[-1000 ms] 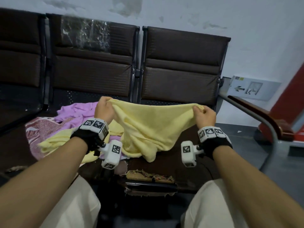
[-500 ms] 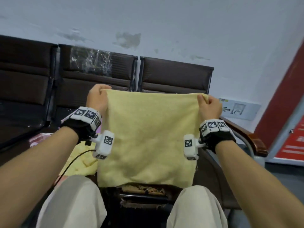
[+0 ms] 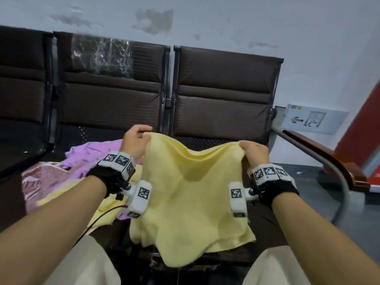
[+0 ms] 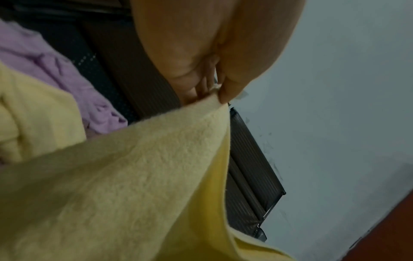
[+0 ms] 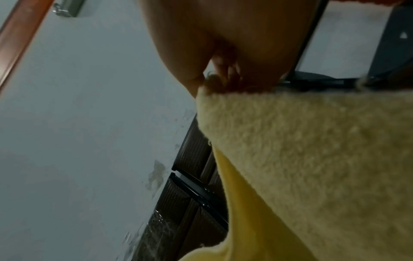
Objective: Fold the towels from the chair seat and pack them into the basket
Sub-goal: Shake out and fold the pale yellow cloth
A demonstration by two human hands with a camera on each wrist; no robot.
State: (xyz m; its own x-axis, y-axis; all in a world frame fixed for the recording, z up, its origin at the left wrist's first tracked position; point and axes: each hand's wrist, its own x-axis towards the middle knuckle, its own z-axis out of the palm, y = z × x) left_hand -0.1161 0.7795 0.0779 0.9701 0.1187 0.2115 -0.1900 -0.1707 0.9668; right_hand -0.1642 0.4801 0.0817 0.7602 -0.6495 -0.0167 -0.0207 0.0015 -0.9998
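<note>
I hold a yellow towel [image 3: 191, 202] by its two top corners over the right-hand chair seat [image 3: 265, 229]. My left hand [image 3: 136, 140] pinches the left corner; the left wrist view shows thumb and fingers clamped on the yellow towel [image 4: 134, 176]. My right hand [image 3: 254, 152] pinches the right corner, seen close up on the yellow towel [image 5: 312, 159]. The top edge sags between my hands and the lower part drapes over the seat's front edge. A purple towel [image 3: 92, 155], a second yellow towel [image 3: 67, 196] and a pink patterned towel [image 3: 39, 177] lie heaped on the middle seat. No basket shows.
Three dark brown chairs stand in a row against a white wall. A curved metal armrest with a wooden top [image 3: 329, 159] rises at the right. My knees in light trousers [image 3: 86, 264] frame the seat's worn front edge.
Half a second ago the towel hung taut and high in front of me. My hands have since come down and forward, so the towel is slack and draped on the seat.
</note>
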